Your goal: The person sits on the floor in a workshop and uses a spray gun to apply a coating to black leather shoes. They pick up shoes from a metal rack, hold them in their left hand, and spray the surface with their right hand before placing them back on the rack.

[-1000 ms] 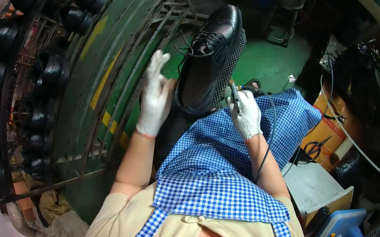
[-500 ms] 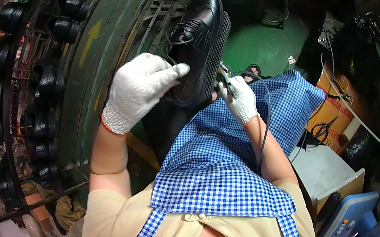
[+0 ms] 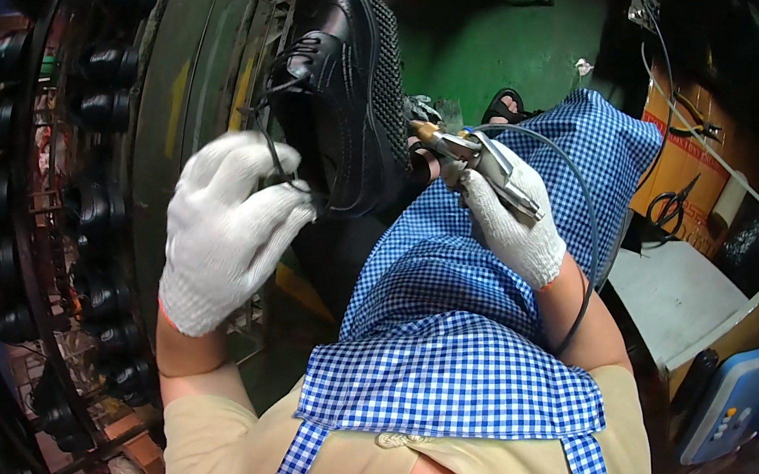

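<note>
A black lace-up leather shoe (image 3: 349, 95) with a textured sole stands tilted in front of me, toe pointing away. What holds it up is hidden. Beside its heel, my left hand (image 3: 234, 227), in a white knit glove, pinches a dark shoelace (image 3: 274, 156) between thumb and fingers. My right hand (image 3: 514, 225), gloved alike, is closed around a metal hand-held gun (image 3: 502, 172) with a brass-coloured tip and a lever. Its tip points left toward the sole, slightly apart from it. A grey hose (image 3: 589, 228) loops from the gun past my right forearm.
Racks with several black shoes (image 3: 103, 107) line the left side. A grey-green surface (image 3: 165, 98) lies beside them. At right are a cardboard box (image 3: 680, 173), black scissors (image 3: 672, 202), yellow-handled pliers (image 3: 695, 120), a white board (image 3: 673, 299) and a blue device with buttons (image 3: 741, 402).
My left hand has drawn back toward me and now pinches the lace. The right hand with the gun has moved right and shows more fully. The whole view has shifted, with the shoe now further left.
</note>
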`<state>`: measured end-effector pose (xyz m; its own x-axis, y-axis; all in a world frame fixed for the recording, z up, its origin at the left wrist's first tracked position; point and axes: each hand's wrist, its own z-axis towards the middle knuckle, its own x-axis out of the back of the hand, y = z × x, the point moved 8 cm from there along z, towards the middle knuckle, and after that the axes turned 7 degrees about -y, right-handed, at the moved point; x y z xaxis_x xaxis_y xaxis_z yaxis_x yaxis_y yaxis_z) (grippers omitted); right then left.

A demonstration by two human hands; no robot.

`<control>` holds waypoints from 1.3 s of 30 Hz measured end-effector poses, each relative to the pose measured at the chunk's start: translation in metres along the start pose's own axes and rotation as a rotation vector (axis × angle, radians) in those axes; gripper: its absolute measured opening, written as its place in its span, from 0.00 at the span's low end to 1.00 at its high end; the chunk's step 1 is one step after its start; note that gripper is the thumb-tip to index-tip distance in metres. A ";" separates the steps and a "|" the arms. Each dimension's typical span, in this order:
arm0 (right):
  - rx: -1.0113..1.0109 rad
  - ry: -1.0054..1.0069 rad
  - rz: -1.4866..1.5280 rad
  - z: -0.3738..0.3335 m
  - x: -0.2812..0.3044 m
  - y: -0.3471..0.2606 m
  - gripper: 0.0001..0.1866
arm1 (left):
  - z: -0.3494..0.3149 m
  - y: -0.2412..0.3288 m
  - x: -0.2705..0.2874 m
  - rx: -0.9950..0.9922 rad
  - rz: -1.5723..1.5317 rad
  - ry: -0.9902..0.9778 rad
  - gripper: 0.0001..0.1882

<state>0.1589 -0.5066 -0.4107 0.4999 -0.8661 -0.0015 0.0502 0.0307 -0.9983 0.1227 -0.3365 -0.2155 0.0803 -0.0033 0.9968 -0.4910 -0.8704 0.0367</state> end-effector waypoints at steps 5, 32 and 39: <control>-0.013 -0.059 0.132 0.012 -0.010 0.006 0.11 | -0.034 -0.001 -0.016 0.126 -0.326 0.183 0.18; 0.091 -0.091 -0.177 0.021 -0.011 -0.021 0.14 | -0.037 0.006 -0.039 -0.114 -0.183 0.160 0.22; -0.005 -0.156 -0.158 0.001 -0.006 -0.020 0.14 | -0.024 0.014 -0.037 -0.168 -0.081 0.113 0.21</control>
<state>0.1560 -0.5017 -0.3910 0.6141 -0.7720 0.1642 0.1347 -0.1025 -0.9856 0.0924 -0.3368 -0.2500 0.0322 0.1270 0.9914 -0.6251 -0.7714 0.1191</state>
